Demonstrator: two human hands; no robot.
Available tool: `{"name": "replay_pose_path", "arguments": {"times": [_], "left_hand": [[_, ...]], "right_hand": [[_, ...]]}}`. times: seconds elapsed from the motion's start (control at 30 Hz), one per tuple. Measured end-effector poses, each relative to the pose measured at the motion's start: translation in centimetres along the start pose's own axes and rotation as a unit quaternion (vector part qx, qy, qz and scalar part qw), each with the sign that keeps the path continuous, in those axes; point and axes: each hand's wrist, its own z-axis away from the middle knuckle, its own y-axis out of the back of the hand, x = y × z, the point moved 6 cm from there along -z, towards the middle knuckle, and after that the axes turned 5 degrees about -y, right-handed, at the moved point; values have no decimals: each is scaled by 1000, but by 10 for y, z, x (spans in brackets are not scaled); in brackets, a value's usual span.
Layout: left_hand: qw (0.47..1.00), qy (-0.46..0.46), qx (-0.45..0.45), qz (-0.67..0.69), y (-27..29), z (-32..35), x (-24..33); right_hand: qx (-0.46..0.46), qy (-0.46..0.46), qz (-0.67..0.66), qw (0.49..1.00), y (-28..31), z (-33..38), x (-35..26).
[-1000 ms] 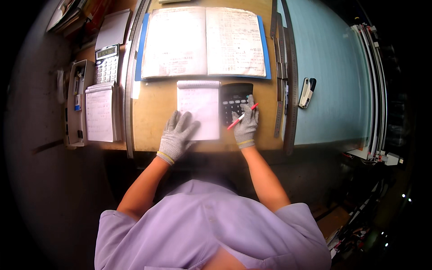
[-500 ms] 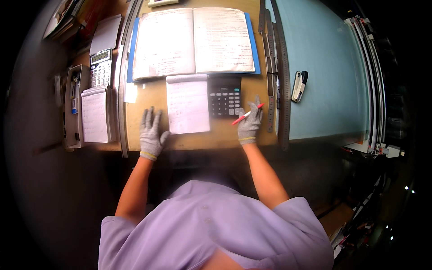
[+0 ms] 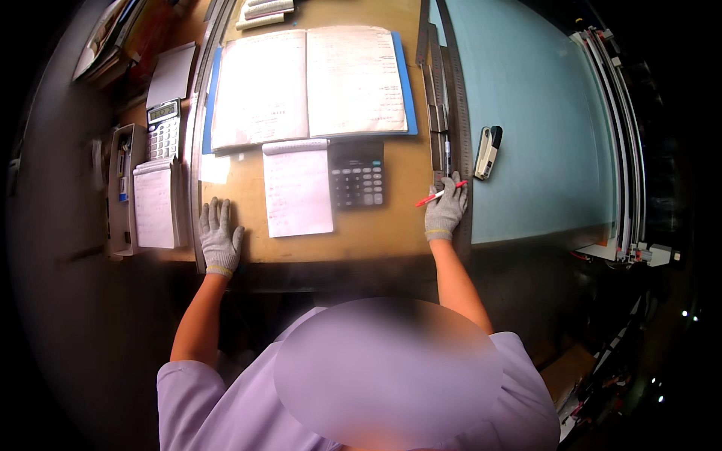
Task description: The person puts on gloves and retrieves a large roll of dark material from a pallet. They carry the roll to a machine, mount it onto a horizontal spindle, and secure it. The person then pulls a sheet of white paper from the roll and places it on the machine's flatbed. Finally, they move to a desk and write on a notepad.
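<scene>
My left hand (image 3: 219,238), in a grey knit glove, rests on the wooden desk (image 3: 248,248) by its near left edge, fingers stretched out and nothing in them. In my gloved right hand (image 3: 447,210) is a red and white pen (image 3: 442,193), lying slantwise across the fingers. That hand sits at the dark metal rulers (image 3: 465,135) on the desk's right side. Between my hands lie a notepad (image 3: 298,195) with handwriting and a black calculator (image 3: 358,177) right beside it. Behind them an open ledger (image 3: 353,83) with a blue cover is spread out.
A light blue surface (image 3: 541,150) on the right holds a black and beige stapler (image 3: 488,152). To the left are a silver calculator (image 3: 163,131), a stack of note sheets (image 3: 156,203) and a narrow box (image 3: 122,188) with pens. Small pads (image 3: 267,11) lie at the far edge.
My left hand has shifted left, away from the notepad. My right hand has moved right with the pen, from beside the calculator to the rulers. The view has shifted slightly.
</scene>
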Motion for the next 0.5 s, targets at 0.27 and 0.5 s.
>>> {"name": "replay_pose_path", "arguments": {"times": [0.27,0.5], "left_hand": [[998,-44,-48,-7,7,-15,-10],[997,-70,11,33,11,-14,-22]], "right_hand": [[69,41,-23,996,26,16,-14],[4,36,-46,998,24,116,-38]]}}
